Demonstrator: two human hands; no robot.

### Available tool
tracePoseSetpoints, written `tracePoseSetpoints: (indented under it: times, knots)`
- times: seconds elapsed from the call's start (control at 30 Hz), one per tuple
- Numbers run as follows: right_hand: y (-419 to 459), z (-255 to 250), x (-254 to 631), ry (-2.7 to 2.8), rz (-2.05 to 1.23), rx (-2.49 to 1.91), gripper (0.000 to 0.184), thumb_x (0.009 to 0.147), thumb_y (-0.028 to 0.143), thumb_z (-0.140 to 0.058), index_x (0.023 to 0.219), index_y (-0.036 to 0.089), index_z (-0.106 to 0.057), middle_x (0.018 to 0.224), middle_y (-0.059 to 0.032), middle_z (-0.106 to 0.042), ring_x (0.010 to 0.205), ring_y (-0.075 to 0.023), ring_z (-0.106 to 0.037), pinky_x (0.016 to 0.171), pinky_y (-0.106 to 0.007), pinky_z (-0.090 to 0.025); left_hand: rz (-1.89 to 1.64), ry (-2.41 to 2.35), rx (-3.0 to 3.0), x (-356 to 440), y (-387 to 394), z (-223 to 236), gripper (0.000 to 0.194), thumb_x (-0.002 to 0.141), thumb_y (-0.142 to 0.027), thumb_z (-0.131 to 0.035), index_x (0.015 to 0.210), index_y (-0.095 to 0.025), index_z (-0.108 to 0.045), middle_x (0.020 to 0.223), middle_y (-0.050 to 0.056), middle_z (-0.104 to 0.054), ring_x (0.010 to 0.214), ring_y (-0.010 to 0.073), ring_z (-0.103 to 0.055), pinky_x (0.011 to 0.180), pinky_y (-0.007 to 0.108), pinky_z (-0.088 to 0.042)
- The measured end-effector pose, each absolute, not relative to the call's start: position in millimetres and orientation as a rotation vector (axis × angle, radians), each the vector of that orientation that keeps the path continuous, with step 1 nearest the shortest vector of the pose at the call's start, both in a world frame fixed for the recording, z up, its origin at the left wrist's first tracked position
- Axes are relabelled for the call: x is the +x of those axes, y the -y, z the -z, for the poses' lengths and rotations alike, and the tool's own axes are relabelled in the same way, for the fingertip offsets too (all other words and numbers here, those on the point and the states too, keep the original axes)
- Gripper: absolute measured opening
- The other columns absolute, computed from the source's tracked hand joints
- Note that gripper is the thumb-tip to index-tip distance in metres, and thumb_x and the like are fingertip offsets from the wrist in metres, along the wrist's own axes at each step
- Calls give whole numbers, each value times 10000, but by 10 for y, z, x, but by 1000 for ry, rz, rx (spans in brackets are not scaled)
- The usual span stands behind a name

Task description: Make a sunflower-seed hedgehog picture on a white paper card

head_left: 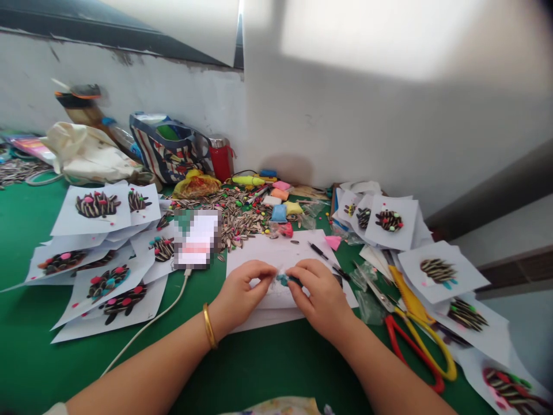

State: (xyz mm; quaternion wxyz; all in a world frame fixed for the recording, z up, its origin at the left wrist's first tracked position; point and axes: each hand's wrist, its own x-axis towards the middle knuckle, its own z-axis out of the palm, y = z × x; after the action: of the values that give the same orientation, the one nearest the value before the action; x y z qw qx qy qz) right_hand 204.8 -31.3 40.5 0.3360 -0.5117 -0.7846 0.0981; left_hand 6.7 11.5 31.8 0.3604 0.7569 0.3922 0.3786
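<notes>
Above the white paper [253,249], my two hands meet at a small teal lump of modelling clay [283,280] with a bit of clear plastic about it. My left hand [248,291], with a gold bangle at the wrist, pinches the plastic side between thumb and fingers. The fingers of my right hand [317,297] are closed on the teal clay from the other side. A black pen [318,251] lies on the paper just beyond my right hand. A pink piece of clay [332,242] sits at the paper's upper right edge.
Sunflower seeds [242,222] are heaped behind the paper, with clay packets such as a blue one [279,213]. Seed pictures on paper [99,210] stack at left and right. Red-and-yellow scissors [415,328] lie right. A phone [196,239] trails a white cable [162,314] leftward.
</notes>
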Motion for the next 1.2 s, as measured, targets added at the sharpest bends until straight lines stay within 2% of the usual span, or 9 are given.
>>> tracePoseSetpoints:
  times: [0.2, 0.37, 0.57, 0.8, 0.9, 1.03, 1.2]
  knots:
    - [307, -405, 2026, 2040, -284, -1330, 156, 913, 208, -508, 989, 208, -644, 963, -84, -622, 927, -234, -564, 835, -388, -462, -832, -1028, 1885, 62, -115, -294, 120, 807, -250, -665, 908, -205, -710, 895, 25, -733, 828, 165, -674, 794, 286, -548]
    - [321, -395, 2001, 2081, -333, -1296, 152, 920, 203, -491, 966, 204, -637, 947, -77, -614, 907, -222, -559, 822, -377, -461, -794, -1056, 1873, 62, -116, -283, 91, 745, -187, -716, 834, -199, -697, 810, -2, -715, 756, 151, -654, 728, 262, -532]
    - [326, -414, 2004, 2066, -351, -1285, 136, 922, 194, -486, 957, 201, -617, 950, -75, -606, 905, -217, -558, 824, -372, -459, -860, -997, 1961, 47, -134, -289, 33, 814, -219, -670, 826, -205, -698, 838, 10, -703, 798, 152, -637, 768, 270, -504]
    - [331, -424, 2011, 2058, -445, -1262, 140, 925, 180, -470, 980, 208, -595, 967, -69, -579, 882, -191, -568, 799, -329, -470, -871, -962, 2044, 21, -128, -304, 88, 871, -228, -608, 822, -199, -675, 824, 5, -689, 788, 143, -618, 756, 260, -480]
    - [332, -406, 2006, 2068, -467, -1234, 143, 876, 194, -559, 1017, 209, -575, 993, -66, -578, 884, -193, -571, 791, -325, -471, -871, -970, 2069, 16, -117, -313, 84, 864, -211, -607, 802, -192, -660, 807, 3, -681, 774, 142, -610, 741, 259, -472]
    - [340, -369, 1984, 2088, -403, -1234, 289, 779, 221, -700, 1022, 209, -544, 985, -56, -599, 879, -210, -572, 774, -330, -459, -865, -974, 2067, 19, -102, -311, 70, 852, -210, -614, 801, -185, -654, 803, 7, -679, 761, 144, -607, 731, 261, -467]
    - [346, -359, 1960, 2143, -358, -1220, 234, 809, 258, -704, 976, 218, -545, 896, -30, -617, 825, -200, -572, 742, -314, -433, -806, -927, 2130, 26, -74, -309, 92, 878, -212, -577, 812, -181, -634, 806, 8, -666, 757, 142, -591, 721, 254, -449]
